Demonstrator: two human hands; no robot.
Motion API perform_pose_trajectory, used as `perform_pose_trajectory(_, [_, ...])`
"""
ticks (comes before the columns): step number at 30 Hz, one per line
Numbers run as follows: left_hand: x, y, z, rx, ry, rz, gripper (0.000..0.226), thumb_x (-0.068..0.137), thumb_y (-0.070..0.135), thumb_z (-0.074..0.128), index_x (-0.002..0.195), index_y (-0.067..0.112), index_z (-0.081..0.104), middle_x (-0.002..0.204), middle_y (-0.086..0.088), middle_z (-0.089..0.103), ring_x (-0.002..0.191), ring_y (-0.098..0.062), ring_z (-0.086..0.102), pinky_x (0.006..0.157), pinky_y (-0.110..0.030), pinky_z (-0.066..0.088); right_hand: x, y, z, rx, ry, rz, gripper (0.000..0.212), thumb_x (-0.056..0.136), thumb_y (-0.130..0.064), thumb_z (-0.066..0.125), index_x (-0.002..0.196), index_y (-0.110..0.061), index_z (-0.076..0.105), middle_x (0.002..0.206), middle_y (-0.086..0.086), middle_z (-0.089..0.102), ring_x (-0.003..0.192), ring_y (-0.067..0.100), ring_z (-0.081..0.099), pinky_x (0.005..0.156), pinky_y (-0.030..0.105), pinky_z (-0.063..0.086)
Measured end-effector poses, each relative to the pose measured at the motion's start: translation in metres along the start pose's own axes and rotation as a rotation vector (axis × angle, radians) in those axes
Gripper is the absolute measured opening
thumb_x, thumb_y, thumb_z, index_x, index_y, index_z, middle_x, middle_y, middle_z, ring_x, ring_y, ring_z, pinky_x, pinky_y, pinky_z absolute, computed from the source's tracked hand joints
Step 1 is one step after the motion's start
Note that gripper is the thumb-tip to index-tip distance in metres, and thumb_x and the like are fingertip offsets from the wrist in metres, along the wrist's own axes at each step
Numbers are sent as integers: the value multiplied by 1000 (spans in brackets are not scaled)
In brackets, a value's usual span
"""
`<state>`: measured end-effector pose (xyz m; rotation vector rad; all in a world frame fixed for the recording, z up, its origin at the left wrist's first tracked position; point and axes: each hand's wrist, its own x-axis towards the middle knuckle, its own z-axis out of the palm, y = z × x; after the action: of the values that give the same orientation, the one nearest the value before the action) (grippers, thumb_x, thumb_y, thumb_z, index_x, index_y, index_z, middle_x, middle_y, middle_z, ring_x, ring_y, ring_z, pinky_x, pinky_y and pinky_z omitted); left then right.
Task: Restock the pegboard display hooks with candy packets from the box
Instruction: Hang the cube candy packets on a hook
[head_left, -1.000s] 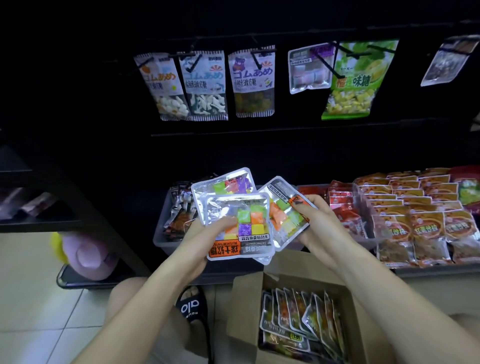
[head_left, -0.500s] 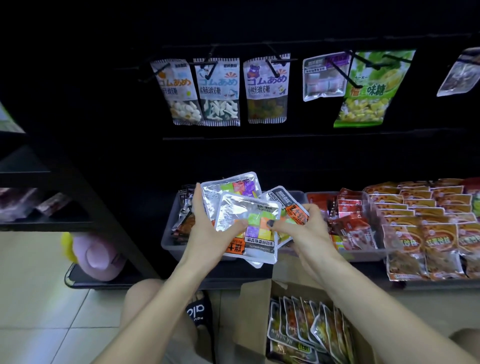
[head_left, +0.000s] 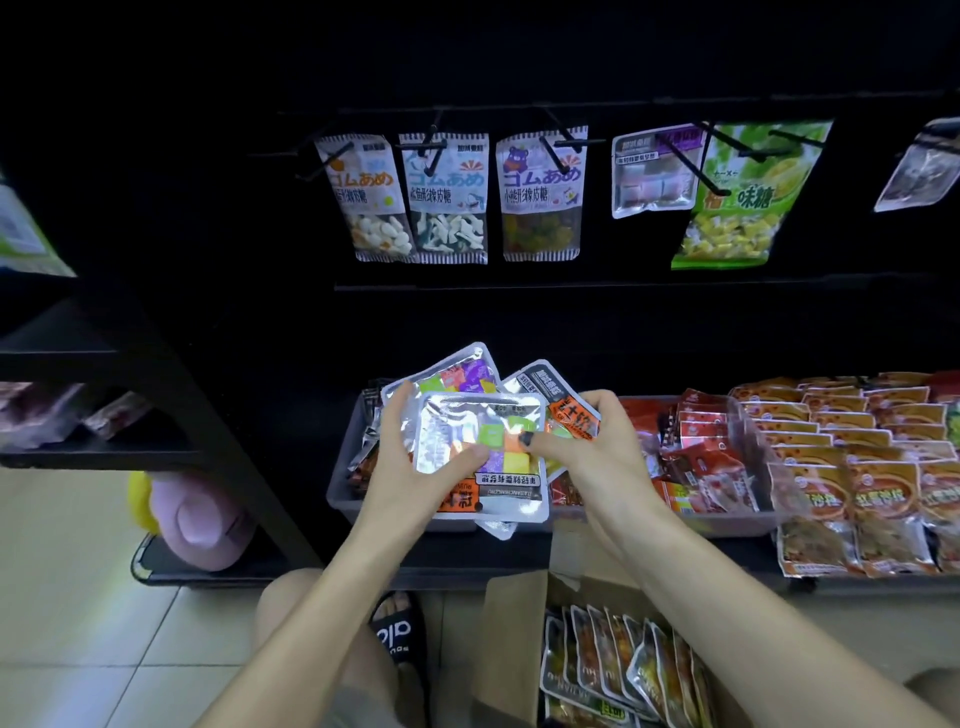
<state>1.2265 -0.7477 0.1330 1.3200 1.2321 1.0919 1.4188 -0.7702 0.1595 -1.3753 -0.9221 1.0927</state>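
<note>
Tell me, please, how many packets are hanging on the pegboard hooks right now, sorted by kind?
White striped-edge gummy packets: 3
Silver packet with pastel cubes: 1
Green packet of yellow candies: 1
Silver packet at the right edge, partly cut off: 1
Total: 6

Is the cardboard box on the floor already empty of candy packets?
No, the cardboard box at the bottom of the view holds a row of candy packets standing on edge.
</note>
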Motion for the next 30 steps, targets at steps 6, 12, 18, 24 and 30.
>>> perform_pose_trajectory(6, [1, 5, -4, -126, 66, -21, 127, 67, 30, 91, 163, 46, 8, 134, 30, 51, 122, -1, 63, 91, -22, 58, 2, -7, 8, -1, -27, -41, 42, 80, -1, 84, 109, -12, 55, 100, 9, 74, 89, 22, 75, 71, 31, 57])
perform_pose_trajectory(12, [9, 5, -13, -208, 129, -40, 112, 75, 9, 90, 159, 40, 24, 136, 9, 59, 118, -15, 68, 78, -25, 62, 4, -21, 12, 69, -98, -54, 31, 85, 4, 76, 107, -7, 58, 88, 5, 72, 81, 20, 70, 68, 30, 54])
perform_pose_trajectory(18, [14, 16, -30, -260, 125, -55, 145, 54, 29, 103, 164, 45, 10, 143, 12, 59, 124, -15, 67, 107, -45, 54, 3, -31, 20, 188, -119, -7, 23, 88, 4, 71, 107, -3, 61, 97, 14, 72, 81, 22, 71, 71, 35, 55])
perform_pose_trajectory(24, [17, 27, -47, -266, 93, -104, 156, 45, 40, 106, 162, 51, 4, 142, 9, 65, 124, -21, 69, 112, -54, 49, 3, -39, 32, 198, -111, 15, 25, 88, 0, 74, 112, -2, 64, 110, 22, 74, 96, 36, 73, 94, 57, 55])
perform_pose_trajectory(30, [12, 37, -50, -246, 82, -88, 82, 71, 15, 93, 139, 29, 48, 121, 0, 77, 107, -24, 76, 103, -54, 56, 4, -42, 41, 138, -78, -2, 22, 88, 3, 71, 108, -5, 64, 106, 23, 73, 95, 38, 72, 84, 49, 56])
